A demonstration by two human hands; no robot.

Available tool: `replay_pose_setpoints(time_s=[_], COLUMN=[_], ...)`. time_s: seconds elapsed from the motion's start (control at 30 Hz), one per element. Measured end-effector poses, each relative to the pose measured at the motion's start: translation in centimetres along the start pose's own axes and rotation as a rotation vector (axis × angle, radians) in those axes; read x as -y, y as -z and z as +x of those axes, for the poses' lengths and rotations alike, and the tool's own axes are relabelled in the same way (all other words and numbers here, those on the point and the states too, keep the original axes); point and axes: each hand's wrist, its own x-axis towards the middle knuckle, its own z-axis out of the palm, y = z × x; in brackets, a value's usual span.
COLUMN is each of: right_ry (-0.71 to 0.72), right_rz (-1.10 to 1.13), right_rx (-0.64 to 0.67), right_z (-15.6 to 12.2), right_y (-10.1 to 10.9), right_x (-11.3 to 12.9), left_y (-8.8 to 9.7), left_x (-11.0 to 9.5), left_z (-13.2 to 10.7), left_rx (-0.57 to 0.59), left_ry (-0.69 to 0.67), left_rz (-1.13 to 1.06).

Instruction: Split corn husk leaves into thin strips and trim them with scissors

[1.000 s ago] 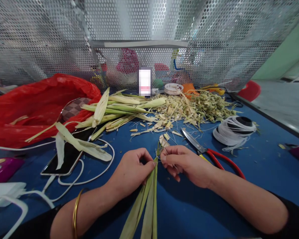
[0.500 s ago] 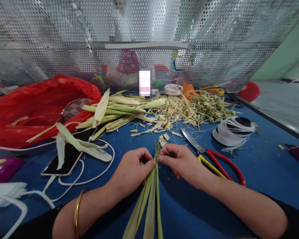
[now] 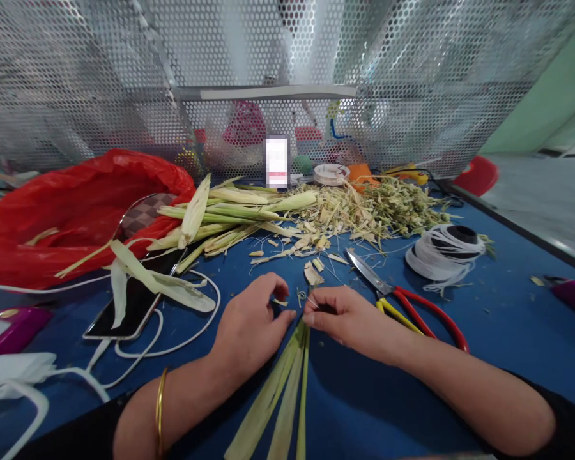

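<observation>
In my right hand, thumb and fingertips pinch the upper end of a small bunch of corn husk strips. The strips fan out downward toward the near edge of the view. My left hand is just left of that pinched end, thumb and index finger parted, apparently holding nothing. A thin thread curl shows above the bunch's tip. To the right lie red-and-yellow-handled scissors, blades pointing away. Farther right sits a spool of white string.
Corn husks and dry trimmings are heaped at the back. A red plastic bag stands at the left. Husk pieces lie over a phone with a white cable. A perforated metal screen closes off the back.
My left thumb and index finger have parted from the bunch's upper end. My right fingers now pinch that end, which has shifted slightly down.
</observation>
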Motion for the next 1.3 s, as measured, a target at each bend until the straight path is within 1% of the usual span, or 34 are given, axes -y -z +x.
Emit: replay_pose_setpoints(time_s=[0.03, 0.1, 0.2, 0.37, 0.43, 0.53, 0.67, 0.73, 0.77, 0.83, 0.9, 0.97, 1.0, 1.07, 1.17, 1.3], right_ry=[0.005, 0.006, -0.004, 0.020, 0.038, 0.073, 0.188, 0.270, 0.310, 0.386, 0.437, 0.463, 0.476, 0.508, 0.566, 0.606], right_rz=[-0.005, 0.010, 0.068, 0.112, 0.101, 0.007, -0.274, -0.362, -0.366, -0.315, -0.268, -0.302, -0.344, -0.436, -0.509, -0.616], right_rx=[0.000, 0.000, 0.006, 0.033, 0.014, -0.107, -0.284, -0.323, -0.327, -0.273, -0.155, -0.059, -0.041, -0.056, -0.081, -0.055], right_z=[0.1, 0.2, 0.1, 0.0, 0.1, 0.2, -0.1, -0.2, -0.3, -0.5, -0.5, -0.6, -0.6, -0.6, -0.7, -0.7], right_y=[-0.1, -0.2, -0.2, -0.2, 0.0, 0.6, 1.5, 1.6, 1.6, 1.3, 1.0, 0.8, 0.7, 0.7, 0.8, 0.8], right_x=[0.0, -0.1, 0.0, 0.2, 0.2, 0.2, 0.2, 0.3, 0.3, 0.4, 0.5, 0.4, 0.5, 0.5, 0.7, 0.7], left_y=[-0.1, -0.4, -0.7, -0.7, -0.5, -0.1, 0.4, 0.6, 0.7, 0.8, 0.9, 0.9, 0.9, 0.9, 0.9, 1.0], left_x=[0.1, 0.3, 0.6, 0.7, 0.7, 0.7, 0.6, 0.6, 0.5, 0.5, 0.6, 0.7, 0.7, 0.8, 0.8, 0.9], left_z=[0.0, 0.1, 0.4, 0.9, 0.9, 0.8, 0.8, 0.8, 0.8, 0.8, 0.9, 0.9, 1.0, 1.0, 0.9, 0.9], left_rx=[-0.006, 0.039, 0.124, 0.155, 0.153, 0.153, 0.177, 0.191, 0.194, 0.195, 0.200, 0.198, 0.195, 0.185, 0.179, 0.180], left_ry=[-0.063, -0.173, -0.230, -0.225, -0.217, -0.183, -0.104, -0.073, -0.064, -0.059, -0.072, -0.089, -0.097, -0.106, -0.110, -0.127], left_rz=[-0.002, -0.034, -0.103, -0.148, -0.137, -0.123, -0.135, -0.129, -0.119, -0.092, -0.072, -0.055, -0.048, -0.040, -0.040, -0.067])
